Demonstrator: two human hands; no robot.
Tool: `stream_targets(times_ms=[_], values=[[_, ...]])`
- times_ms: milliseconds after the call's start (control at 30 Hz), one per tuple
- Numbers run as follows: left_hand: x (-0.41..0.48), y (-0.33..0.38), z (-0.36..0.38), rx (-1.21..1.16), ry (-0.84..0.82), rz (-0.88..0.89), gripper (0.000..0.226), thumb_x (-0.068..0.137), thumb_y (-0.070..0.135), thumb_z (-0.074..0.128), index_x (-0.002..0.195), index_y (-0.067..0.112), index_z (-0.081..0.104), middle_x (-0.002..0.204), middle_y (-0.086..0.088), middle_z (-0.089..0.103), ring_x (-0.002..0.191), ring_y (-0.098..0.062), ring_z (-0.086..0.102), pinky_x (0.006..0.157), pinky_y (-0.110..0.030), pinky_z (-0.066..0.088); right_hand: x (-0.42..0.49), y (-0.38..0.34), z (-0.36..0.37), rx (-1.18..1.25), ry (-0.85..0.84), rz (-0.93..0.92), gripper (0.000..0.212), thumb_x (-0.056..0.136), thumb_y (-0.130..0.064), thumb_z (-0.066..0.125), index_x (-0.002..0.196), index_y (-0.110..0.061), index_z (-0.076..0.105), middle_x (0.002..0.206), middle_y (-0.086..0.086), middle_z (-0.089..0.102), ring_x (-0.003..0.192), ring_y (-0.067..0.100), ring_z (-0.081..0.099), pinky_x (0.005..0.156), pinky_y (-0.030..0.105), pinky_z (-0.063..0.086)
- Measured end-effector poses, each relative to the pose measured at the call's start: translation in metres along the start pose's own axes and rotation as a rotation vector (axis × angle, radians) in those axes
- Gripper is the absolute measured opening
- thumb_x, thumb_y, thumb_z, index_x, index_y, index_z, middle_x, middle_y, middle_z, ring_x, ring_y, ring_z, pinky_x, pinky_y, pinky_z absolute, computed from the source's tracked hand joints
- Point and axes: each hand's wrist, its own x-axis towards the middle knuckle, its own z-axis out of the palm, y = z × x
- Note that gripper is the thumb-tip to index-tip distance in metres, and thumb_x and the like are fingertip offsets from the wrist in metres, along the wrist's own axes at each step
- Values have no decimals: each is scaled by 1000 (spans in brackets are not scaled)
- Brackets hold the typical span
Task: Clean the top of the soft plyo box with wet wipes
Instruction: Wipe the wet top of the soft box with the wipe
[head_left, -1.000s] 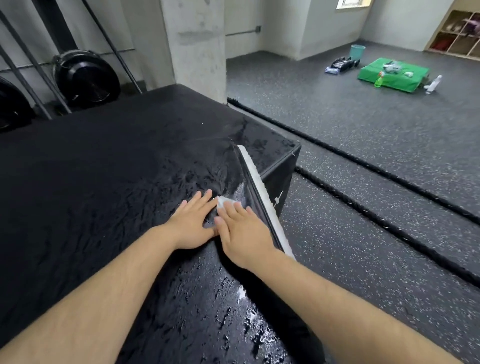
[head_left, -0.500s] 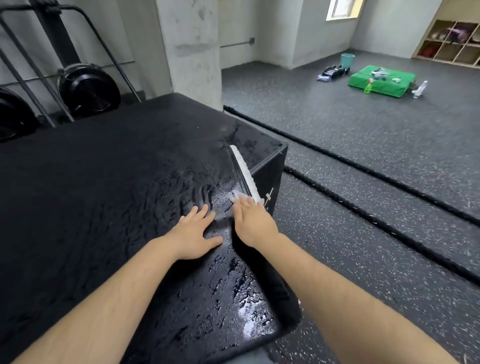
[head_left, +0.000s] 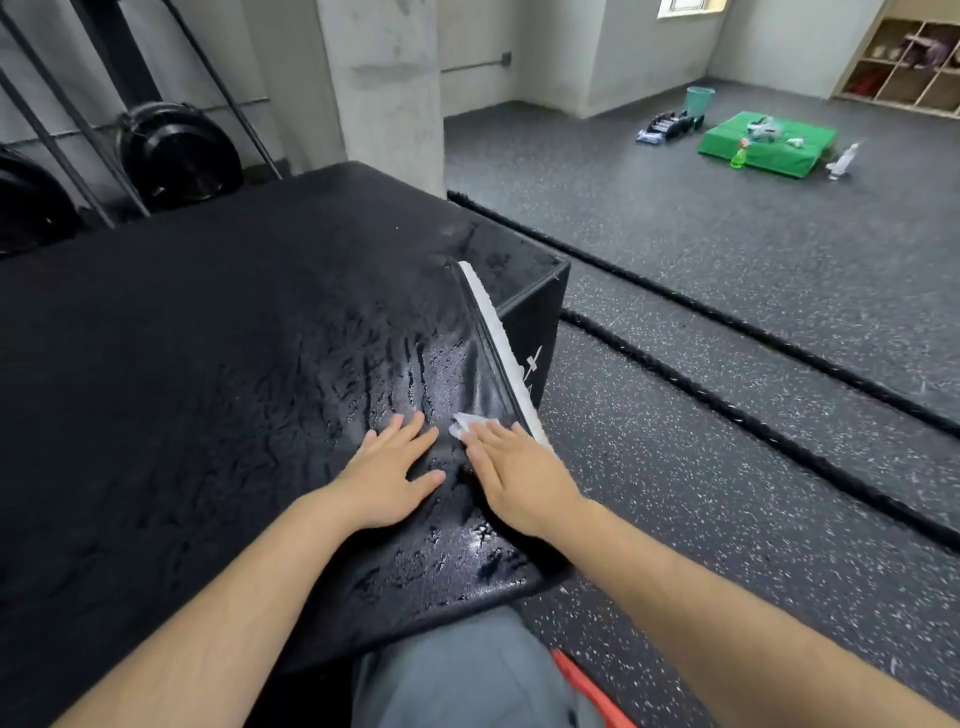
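Note:
The black soft plyo box (head_left: 208, 364) fills the left half of the head view, its top glistening with wet streaks near the right edge. My right hand (head_left: 514, 478) lies flat with straight fingers on a white wet wipe (head_left: 464, 423), pressing it onto the top beside a raised black cover flap with a white strip (head_left: 498, 348). Just left of it, my left hand (head_left: 389, 480) rests flat on the wet surface, fingers spread. Most of the wipe is hidden under my right fingers.
Two thick black ropes (head_left: 727, 410) run across the speckled rubber floor right of the box. A concrete pillar (head_left: 384, 88) and weight plates (head_left: 176, 156) stand behind it. Far off lie a green mat (head_left: 769, 150) with spray bottles and a teal bucket (head_left: 700, 101).
My right hand slid the wipe away along the flap edge, then back toward me. My left hand stayed flat on the box. The view shifted as my head moved.

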Motion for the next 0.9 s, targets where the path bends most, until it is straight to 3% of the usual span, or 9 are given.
stream_targets(times_ms=[67, 167, 300, 433, 500, 600, 733, 800, 900], values=[[-5, 4, 2, -15, 15, -8, 66, 101, 54, 40, 159, 33, 15, 166, 8, -6, 152, -15, -13, 123, -41, -9, 6, 15, -11, 38, 35, 57, 54, 110, -38, 12, 154, -24, 39, 160, -9, 36, 149, 13, 28, 124, 37, 15], [-11, 14, 2, -23, -2, -17, 63, 100, 57, 40, 157, 38, 20, 166, 9, -5, 152, -17, -13, 123, -44, -9, -2, 4, -9, 83, 35, 90, 55, 110, -36, 12, 149, -19, 47, 154, -1, 46, 146, 21, 34, 123, 40, 21], [-19, 24, 5, -13, -6, -17, 61, 101, 56, 39, 157, 39, 19, 166, 10, -5, 152, -18, -13, 123, -45, -10, -20, -6, -7, 76, -18, -22, 52, 111, -35, 14, 155, -21, 39, 158, -3, 41, 148, 18, 30, 124, 37, 15], [-24, 27, 10, -22, -8, -26, 60, 102, 55, 37, 157, 39, 19, 166, 10, -5, 152, -17, -14, 123, -44, -10, -11, 9, -15, 77, 11, 119, 53, 110, -34, 15, 154, -18, 38, 160, -1, 38, 149, 19, 29, 123, 39, 16], [-26, 28, 10, -37, -16, -25, 59, 102, 54, 38, 156, 39, 20, 166, 11, -4, 152, -16, -14, 123, -44, -10, -18, -6, -5, 88, 17, 92, 55, 109, -36, 13, 153, -16, 40, 158, 2, 40, 146, 24, 33, 122, 41, 22], [-29, 28, 13, -42, -5, -20, 59, 102, 54, 37, 157, 39, 20, 166, 10, -3, 152, -16, -13, 123, -43, -9, -27, -10, -3, 85, -6, 4, 52, 110, -35, 14, 155, -20, 37, 159, -3, 38, 147, 18, 31, 124, 41, 20], [-34, 31, 15, -31, 4, -20, 58, 103, 53, 36, 156, 39, 20, 166, 10, -2, 153, -16, -12, 123, -42, -9, -26, -2, -8, 83, 48, 122, 51, 110, -33, 16, 151, -19, 44, 154, 0, 46, 144, 22, 36, 122, 39, 19], [-36, 33, 15, -36, 8, -12, 57, 103, 51, 36, 157, 39, 20, 166, 9, -2, 153, -17, -11, 123, -42, -9, -34, -17, 0, 88, 14, 54, 50, 110, -30, 17, 149, -15, 45, 151, 3, 47, 141, 25, 36, 121, 40, 21], [-41, 33, 18, -49, 18, -1, 56, 103, 50, 37, 156, 39, 21, 166, 10, 0, 153, -16, -10, 123, -42, -8, -45, -12, 2, 92, 18, -12, 51, 110, -33, 15, 152, -21, 41, 157, -8, 41, 145, 16, 33, 123, 43, 22]])
